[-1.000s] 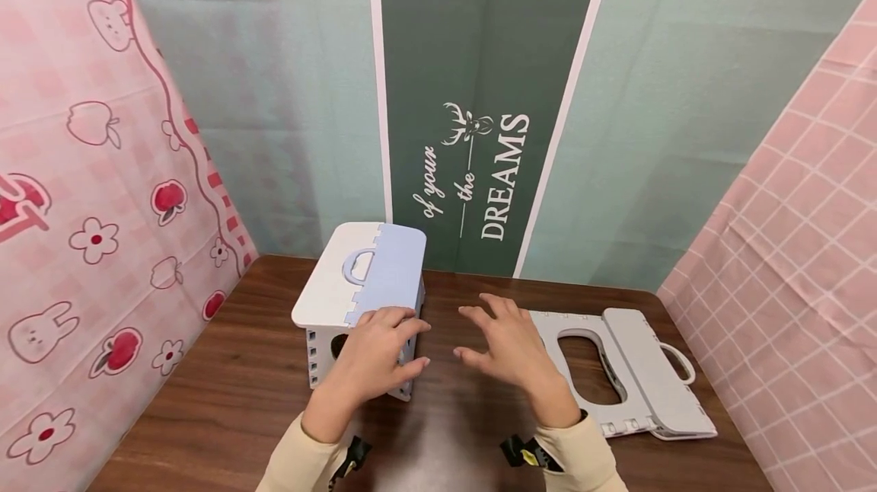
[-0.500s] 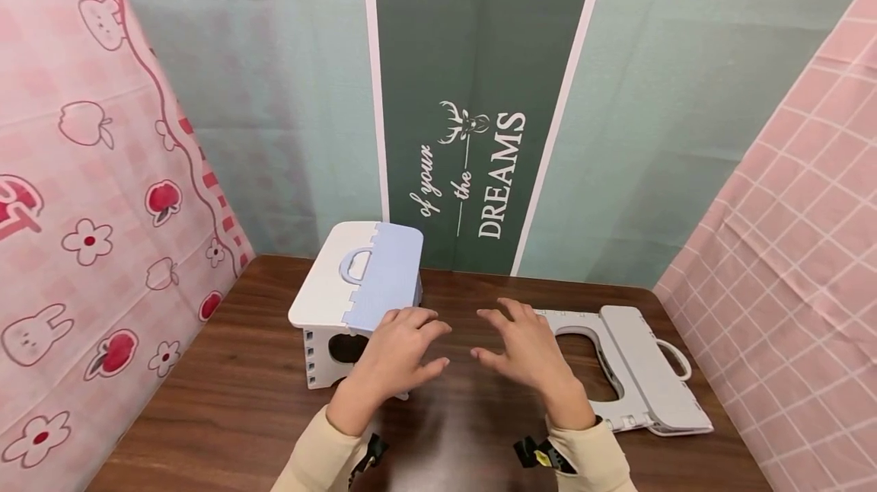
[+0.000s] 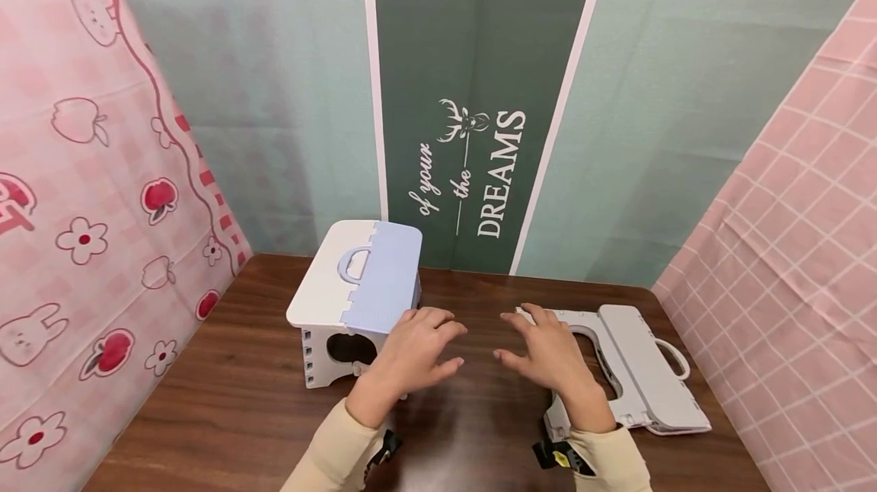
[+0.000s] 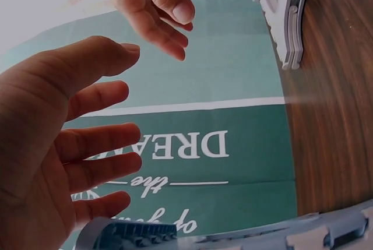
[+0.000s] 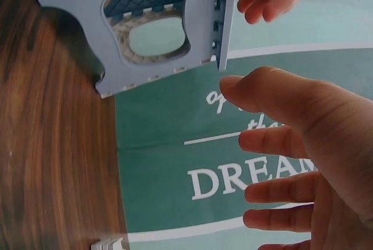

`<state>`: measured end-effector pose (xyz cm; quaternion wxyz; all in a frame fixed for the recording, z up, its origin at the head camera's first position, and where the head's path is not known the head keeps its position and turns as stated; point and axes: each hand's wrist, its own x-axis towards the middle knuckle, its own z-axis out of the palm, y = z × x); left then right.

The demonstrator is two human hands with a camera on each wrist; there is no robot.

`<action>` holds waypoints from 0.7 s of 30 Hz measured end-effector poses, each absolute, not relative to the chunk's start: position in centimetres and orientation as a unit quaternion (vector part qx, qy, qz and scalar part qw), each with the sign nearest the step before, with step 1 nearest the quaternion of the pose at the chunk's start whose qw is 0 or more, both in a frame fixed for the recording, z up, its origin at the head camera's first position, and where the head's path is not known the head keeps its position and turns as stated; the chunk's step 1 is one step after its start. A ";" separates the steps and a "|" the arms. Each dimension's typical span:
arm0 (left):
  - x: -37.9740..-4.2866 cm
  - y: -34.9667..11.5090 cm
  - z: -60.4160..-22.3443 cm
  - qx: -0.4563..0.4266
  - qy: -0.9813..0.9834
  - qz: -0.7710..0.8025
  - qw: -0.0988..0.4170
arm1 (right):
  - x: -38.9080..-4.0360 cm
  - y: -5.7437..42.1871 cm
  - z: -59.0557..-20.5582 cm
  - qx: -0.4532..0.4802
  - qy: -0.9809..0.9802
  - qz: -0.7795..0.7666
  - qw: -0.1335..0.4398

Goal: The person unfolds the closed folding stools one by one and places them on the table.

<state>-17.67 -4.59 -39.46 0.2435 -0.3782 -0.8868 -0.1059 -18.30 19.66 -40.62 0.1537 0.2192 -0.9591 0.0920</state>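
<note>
Both hands are raised over the table with fingers spread and relaxed, holding nothing. My left hand (image 3: 414, 351) is by the front right corner of an unfolded white and blue folding step stool (image 3: 332, 271), overlapping it in the head view. That stool stands upright on its legs, its carry handle in the middle of the top. My right hand (image 3: 551, 351) hovers at the left side of a second, white folding stool (image 3: 651, 370), which lies folded flat with its handle to the right. The right wrist view shows the standing stool's blue side (image 5: 81, 5) with its large oval opening.
The stools rest on a dark wood-grain table (image 3: 205, 400). A green cloth backdrop (image 3: 617, 134) with white lettering hangs behind it. Pink patterned cloth (image 3: 89, 172) closes the left side, pink checked cloth (image 3: 802, 248) the right.
Both hands have drifted to the right, the left one away from the standing stool, the right one closer to the folded stool. The stools have stayed in place; the head view shifted slightly.
</note>
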 end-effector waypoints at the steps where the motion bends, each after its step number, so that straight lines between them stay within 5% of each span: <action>1: -17.7 -4.5 -39.5 -0.379 -0.887 -0.105 0.241 | -18.3 19.8 -40.7 0.218 -0.959 0.093 0.154; 14: -18.4 -3.0 -41.5 -0.391 -0.877 -0.125 0.248 | -18.2 21.6 -41.4 0.199 -0.966 0.084 0.143; 21: -18.9 -2.2 -42.4 -0.375 -0.895 -0.123 0.208 | -18.1 22.4 -42.2 0.180 -0.969 0.098 0.140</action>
